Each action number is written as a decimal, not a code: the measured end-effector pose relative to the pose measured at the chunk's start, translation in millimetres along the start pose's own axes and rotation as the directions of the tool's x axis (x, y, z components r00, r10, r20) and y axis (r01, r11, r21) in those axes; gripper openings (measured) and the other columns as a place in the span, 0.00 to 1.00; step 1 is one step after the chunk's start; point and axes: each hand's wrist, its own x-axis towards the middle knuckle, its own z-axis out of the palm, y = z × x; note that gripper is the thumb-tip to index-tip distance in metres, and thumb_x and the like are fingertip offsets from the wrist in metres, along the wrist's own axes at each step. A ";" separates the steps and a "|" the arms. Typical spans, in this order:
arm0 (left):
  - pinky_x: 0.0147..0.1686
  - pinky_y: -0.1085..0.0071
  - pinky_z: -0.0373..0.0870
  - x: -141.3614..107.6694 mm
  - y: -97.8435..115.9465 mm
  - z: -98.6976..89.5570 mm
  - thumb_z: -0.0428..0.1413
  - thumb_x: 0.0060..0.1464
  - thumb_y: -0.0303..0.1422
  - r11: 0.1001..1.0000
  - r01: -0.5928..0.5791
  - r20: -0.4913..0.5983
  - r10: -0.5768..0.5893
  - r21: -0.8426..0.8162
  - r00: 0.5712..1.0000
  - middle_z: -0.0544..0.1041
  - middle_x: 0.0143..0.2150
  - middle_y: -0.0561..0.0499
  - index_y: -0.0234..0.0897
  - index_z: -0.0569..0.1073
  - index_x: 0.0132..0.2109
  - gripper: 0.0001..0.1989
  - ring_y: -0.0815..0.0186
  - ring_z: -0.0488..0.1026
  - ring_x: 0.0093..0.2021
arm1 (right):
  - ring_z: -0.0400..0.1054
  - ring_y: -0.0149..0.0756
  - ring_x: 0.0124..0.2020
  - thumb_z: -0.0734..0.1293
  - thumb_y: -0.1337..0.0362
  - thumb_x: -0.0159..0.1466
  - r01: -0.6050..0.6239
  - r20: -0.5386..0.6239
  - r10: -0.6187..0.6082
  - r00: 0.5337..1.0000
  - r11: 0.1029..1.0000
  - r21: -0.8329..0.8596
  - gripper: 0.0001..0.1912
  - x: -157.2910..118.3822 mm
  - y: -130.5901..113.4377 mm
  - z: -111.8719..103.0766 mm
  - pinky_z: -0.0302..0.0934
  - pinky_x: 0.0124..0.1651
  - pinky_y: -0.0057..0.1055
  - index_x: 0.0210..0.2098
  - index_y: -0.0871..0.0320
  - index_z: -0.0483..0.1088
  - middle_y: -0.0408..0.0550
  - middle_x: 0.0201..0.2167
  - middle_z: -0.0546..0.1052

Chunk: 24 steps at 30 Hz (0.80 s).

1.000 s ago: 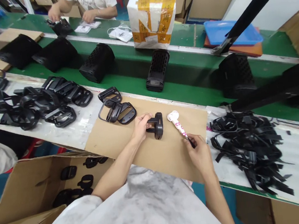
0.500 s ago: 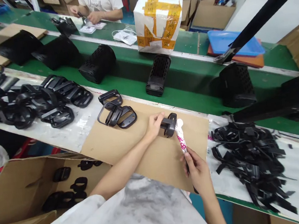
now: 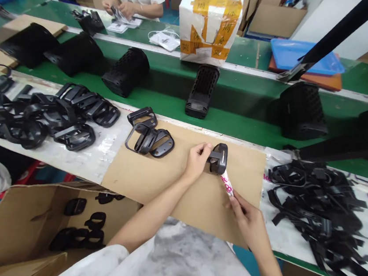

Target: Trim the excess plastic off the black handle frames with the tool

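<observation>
My left hand is closed on one end of a black plastic bracket, a ring-like frame with a crossbar, held just above a cardboard sheet. In my right hand is a slim white tool with pink print. Its upper end passes behind or against the bracket's lower edge and is hidden there. Several similar black brackets lie in a small group on the sheet, left of my left hand.
At left is a heap of black brackets; at right, a pile of black strips. Beyond, black perforated housings stand on the green belt. An open carton with black parts sits below left. Across the belt, a person handles small items.
The bracket has turned in my left hand, showing its open ring. The tool's white rounded tip, visible before beside the bracket, is now hidden by it. The view has shifted slightly.
</observation>
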 end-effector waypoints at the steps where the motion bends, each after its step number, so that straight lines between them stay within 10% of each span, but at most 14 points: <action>1: 0.32 0.71 0.55 -0.8 -0.2 0.3 0.54 0.63 0.50 1.000 0.004 -0.002 -0.004 -0.008 1.000 0.57 0.24 0.56 0.38 0.60 0.25 0.25 0.69 0.55 0.29 | 0.63 0.37 0.21 0.67 0.40 0.65 -0.010 -0.008 0.010 1.000 1.000 -0.008 0.29 0.3 1.3 -0.5 0.58 0.21 0.30 0.41 0.61 0.82 0.49 0.24 0.76; 18: 0.29 0.71 0.53 6.9 -4.1 -0.3 0.61 0.56 0.50 0.976 0.129 0.016 -0.128 -0.174 0.992 0.57 0.22 0.57 0.37 0.61 0.23 0.26 0.71 0.55 0.26 | 0.77 0.50 0.37 0.69 0.43 0.65 0.021 0.039 -0.016 0.999 0.991 -0.134 0.29 5.3 12.4 -28.7 0.72 0.39 0.39 0.52 0.61 0.81 0.55 0.36 0.84; 24: 0.21 0.71 0.49 8.3 22.5 -13.9 0.58 0.60 0.53 0.627 0.522 0.296 -0.434 -0.578 0.851 0.49 0.16 0.58 0.40 0.51 0.20 0.33 0.74 0.49 0.17 | 0.71 0.37 0.28 0.72 0.47 0.63 0.120 -0.151 -0.110 0.982 0.991 0.063 0.19 -7.7 1.1 -25.1 0.66 0.31 0.31 0.40 0.57 0.76 0.47 0.30 0.78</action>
